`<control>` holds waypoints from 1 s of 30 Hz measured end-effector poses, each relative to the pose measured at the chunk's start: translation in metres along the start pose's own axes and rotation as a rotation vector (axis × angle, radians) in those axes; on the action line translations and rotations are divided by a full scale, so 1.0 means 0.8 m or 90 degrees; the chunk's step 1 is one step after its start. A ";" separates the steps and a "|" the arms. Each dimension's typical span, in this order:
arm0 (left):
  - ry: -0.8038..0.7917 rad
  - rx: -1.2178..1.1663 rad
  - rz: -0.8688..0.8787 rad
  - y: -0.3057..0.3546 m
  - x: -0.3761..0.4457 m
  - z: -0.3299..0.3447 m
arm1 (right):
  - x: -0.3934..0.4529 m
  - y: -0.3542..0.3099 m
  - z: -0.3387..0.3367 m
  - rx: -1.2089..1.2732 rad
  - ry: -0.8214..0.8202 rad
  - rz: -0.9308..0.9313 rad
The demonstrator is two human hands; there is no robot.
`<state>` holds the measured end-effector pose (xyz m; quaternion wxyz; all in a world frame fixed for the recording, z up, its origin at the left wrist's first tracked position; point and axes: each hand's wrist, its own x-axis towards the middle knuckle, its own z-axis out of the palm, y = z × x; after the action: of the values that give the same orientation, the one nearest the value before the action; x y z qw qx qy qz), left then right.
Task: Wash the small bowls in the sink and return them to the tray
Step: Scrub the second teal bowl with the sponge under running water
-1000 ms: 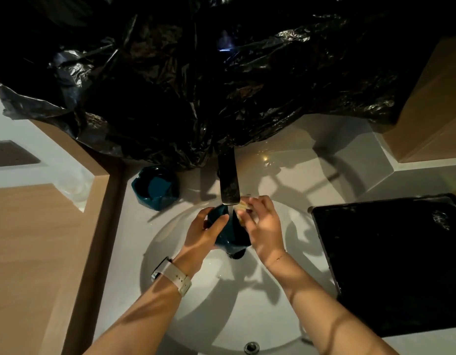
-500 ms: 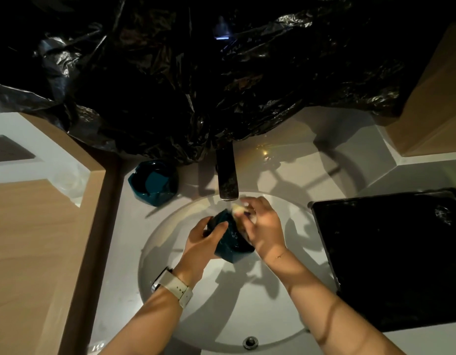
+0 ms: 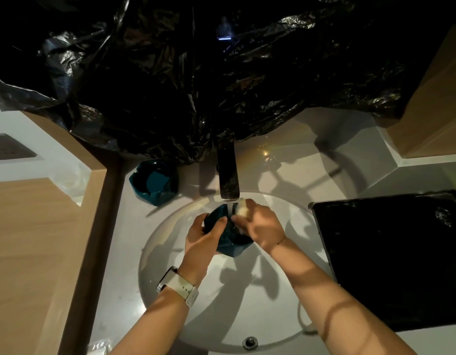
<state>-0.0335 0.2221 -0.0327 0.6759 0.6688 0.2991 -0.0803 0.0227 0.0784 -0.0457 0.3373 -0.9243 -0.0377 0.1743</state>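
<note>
I see my left hand gripping the faceted dark-teal small bowl over the round white sink basin, thumb curled over its rim, directly beneath the flat metal faucet spout with water running. My right hand pinches a pale sponge against the bowl's rim at its 1 o'clock side. Since a moment ago the sponge has stayed at the far rim, and the bowl sits about the same. A second teal faceted bowl rests on the counter at 10 o'clock of the basin. The black rectangular tray lies at 3 o'clock.
</note>
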 end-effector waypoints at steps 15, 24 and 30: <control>-0.215 -0.017 -0.065 0.012 -0.006 -0.039 | -0.024 0.019 0.006 0.093 -0.016 -0.026; -0.134 0.213 0.077 0.030 0.016 -0.014 | -0.034 -0.009 -0.007 0.348 0.033 0.176; -0.014 0.220 0.118 0.007 0.005 0.007 | -0.065 -0.025 0.041 0.731 0.027 0.336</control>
<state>-0.0258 0.2189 -0.0307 0.5588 0.7986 0.2104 -0.0750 -0.0362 0.1036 -0.0409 0.7259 -0.5773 0.2981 0.2256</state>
